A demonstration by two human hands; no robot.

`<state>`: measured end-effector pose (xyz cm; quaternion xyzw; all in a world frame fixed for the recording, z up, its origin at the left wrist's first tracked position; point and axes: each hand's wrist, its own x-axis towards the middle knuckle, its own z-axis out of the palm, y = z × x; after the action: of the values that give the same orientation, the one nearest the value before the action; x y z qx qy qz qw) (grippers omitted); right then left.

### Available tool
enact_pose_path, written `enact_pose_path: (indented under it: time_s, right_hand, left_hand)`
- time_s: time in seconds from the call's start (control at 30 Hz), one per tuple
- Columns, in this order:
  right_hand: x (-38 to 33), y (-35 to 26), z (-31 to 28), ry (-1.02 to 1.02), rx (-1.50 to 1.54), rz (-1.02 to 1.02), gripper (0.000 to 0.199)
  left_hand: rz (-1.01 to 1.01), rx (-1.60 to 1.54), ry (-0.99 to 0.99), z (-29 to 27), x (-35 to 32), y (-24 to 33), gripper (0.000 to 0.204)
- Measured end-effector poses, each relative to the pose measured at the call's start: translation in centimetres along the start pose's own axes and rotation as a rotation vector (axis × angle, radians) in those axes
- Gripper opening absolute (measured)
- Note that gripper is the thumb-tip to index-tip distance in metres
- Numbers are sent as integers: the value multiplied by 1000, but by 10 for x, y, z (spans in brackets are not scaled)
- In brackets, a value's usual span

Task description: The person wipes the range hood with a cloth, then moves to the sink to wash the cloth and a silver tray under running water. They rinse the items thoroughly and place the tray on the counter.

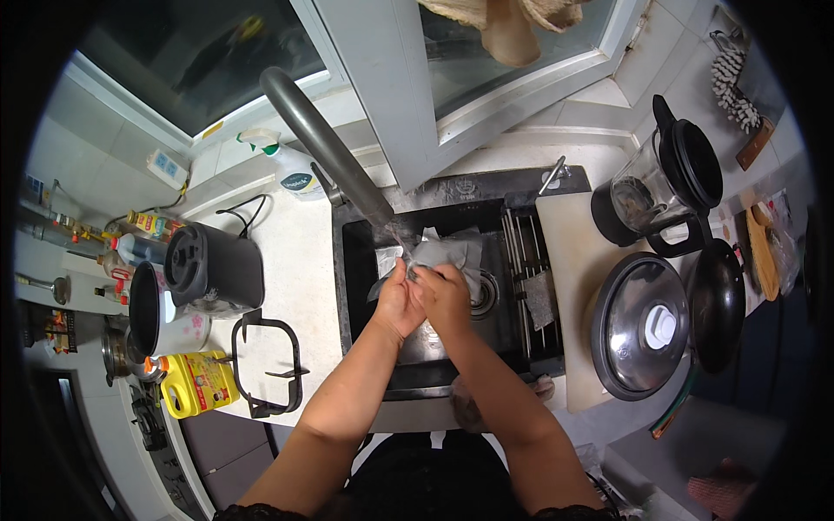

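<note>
My left hand (395, 301) and my right hand (446, 295) are pressed together over the black sink (360, 286), both gripping a wet grey-white cloth (443, 254). The cloth bunches up above my fingers, right under the mouth of the grey faucet (326, 143), where water runs onto it. The sink drain (483, 295) shows just right of my right hand. Part of the cloth is hidden inside my hands.
Left counter: a black electric pot (213, 267), a black-and-white pot (156, 313), a yellow bottle (198, 383), a black stove grate (269, 365), a spray bottle (287, 169). Right: a drying rack (530, 260), a glass lid (641, 326), a blender jug (665, 182), a black pan (717, 304).
</note>
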<state>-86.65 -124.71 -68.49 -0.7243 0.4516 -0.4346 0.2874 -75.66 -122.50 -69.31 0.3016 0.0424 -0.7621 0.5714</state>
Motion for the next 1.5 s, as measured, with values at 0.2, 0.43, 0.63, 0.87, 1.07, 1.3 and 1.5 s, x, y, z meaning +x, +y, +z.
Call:
enact_pose_path:
  time_s: [0.2,0.43,0.63,0.87,1.07,1.3,1.5]
  right_hand:
    - [-10,22,-17,1,-34,88,21]
    - [-6,19,-4,47,-19,152,19]
    - [1,13,3,90,24,254,18]
    - [0,7,3,70,37,266,18]
    - [-1,6,7,46,94,248,18]
    - [-1,12,2,53,54,322,18]
    - [-5,18,10,58,74,266,17]
  left_hand:
    - [6,93,58,22,-5,4,57]
    - [-12,86,5,23,-2,2,64]
    - [-17,49,-18,19,-1,-2,61]
    - [-22,10,34,10,-1,-7,67]
    - [-28,26,-5,13,-6,-3,66]
    - [-12,1,-67,10,-4,-5,65]
    - [3,131,-80,-3,-5,-3,58]
